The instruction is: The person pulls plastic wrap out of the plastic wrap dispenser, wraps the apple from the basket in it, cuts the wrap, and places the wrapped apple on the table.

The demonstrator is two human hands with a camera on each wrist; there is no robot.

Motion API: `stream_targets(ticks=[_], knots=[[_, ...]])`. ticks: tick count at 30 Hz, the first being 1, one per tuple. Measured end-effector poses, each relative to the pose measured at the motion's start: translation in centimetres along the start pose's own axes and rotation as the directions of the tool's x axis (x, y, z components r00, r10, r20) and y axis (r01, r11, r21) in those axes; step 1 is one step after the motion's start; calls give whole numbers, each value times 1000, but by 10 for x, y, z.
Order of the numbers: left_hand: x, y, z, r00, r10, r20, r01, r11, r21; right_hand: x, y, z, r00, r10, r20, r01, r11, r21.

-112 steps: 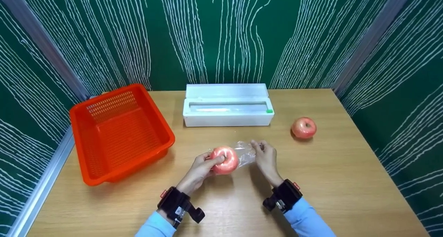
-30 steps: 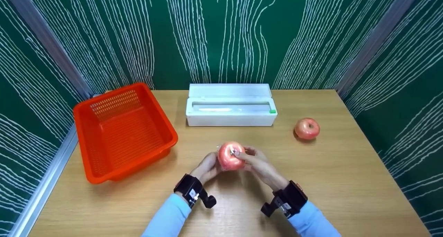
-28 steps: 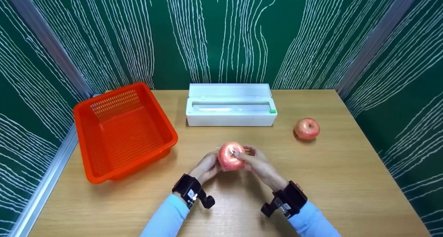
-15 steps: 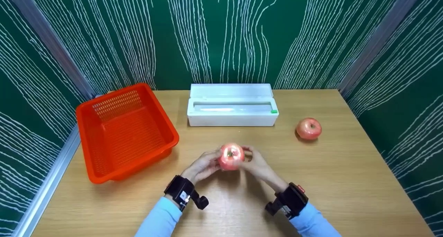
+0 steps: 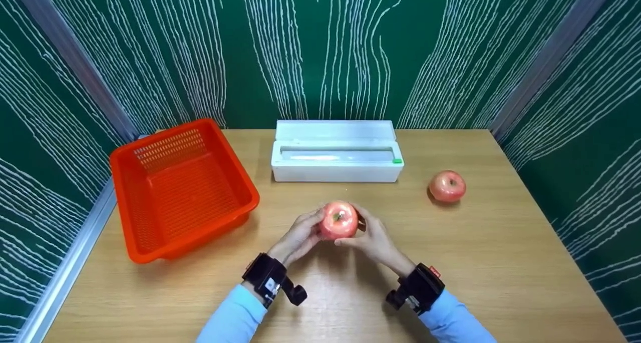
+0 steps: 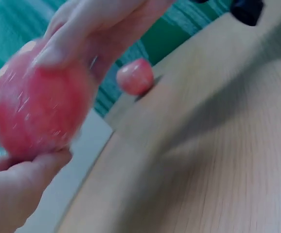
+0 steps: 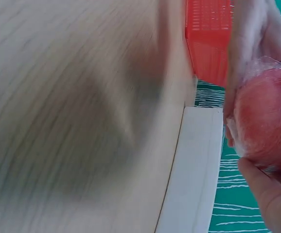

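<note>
Both hands (left (image 5: 299,234), right (image 5: 371,237)) grip 1 wrapped apple (image 5: 339,219) between them.

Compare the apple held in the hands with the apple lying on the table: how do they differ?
The held apple is gripped between the left hand and right hand; the other apple lies untouched on the table. The held apple wears glinting plastic film; the other apple looks bare. Both are red-pink.
</note>
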State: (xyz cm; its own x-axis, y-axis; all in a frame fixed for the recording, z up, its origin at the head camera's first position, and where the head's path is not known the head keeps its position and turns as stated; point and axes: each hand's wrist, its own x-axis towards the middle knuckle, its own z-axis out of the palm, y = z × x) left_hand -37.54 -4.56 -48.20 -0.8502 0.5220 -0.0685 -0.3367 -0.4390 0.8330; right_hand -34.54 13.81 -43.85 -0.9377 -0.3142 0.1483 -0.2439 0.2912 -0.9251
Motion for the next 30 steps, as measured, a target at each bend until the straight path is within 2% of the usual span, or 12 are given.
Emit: stream_targets(ticks=[5,10,12,14,15,16,17,19,21,22,24,30], knots=[[0,-1,3,997,48,65,-44,997,-60,2,-1,-1,999,0,-48,1,1000,11],[-1,-6,1,998,50,24,-47,995,-89,3,4,1,997,10,-79,-7,999,39],[-2,-8,1,999,52,15,-50,995,-86,4,12,1,998,30,-56,-26,997,68],[-3,-9,0,998,55,20,-53,995,-83,5,21,-1,998,68,-14,-65,986,152],[-4,-10,0,998,56,24,-54,996,-77,5,26,-2,996,88,18,-90,972,216],[-5,-9,0,998,56,30,-54,996,-70,5,31,-4,993,104,58,-116,945,305],[-5,-9,-1,998,55,35,-52,996,-66,6,36,-6,988,119,101,-150,906,396],[-7,-9,-2,998,49,44,-46,997,-62,6,42,-10,974,133,182,-214,798,564],[-8,-9,-2,998,39,46,-36,998,-55,6,45,-12,959,132,250,-269,697,664],[-9,-9,-2,998,36,45,-33,998,-56,6,46,-13,952,135,274,-292,663,689],[-9,-10,-2,999,31,44,-29,998,-58,6,48,-13,946,132,297,-309,646,698],[-9,-11,-2,999,37,39,-36,999,-34,6,47,-14,941,149,303,-327,623,711]])
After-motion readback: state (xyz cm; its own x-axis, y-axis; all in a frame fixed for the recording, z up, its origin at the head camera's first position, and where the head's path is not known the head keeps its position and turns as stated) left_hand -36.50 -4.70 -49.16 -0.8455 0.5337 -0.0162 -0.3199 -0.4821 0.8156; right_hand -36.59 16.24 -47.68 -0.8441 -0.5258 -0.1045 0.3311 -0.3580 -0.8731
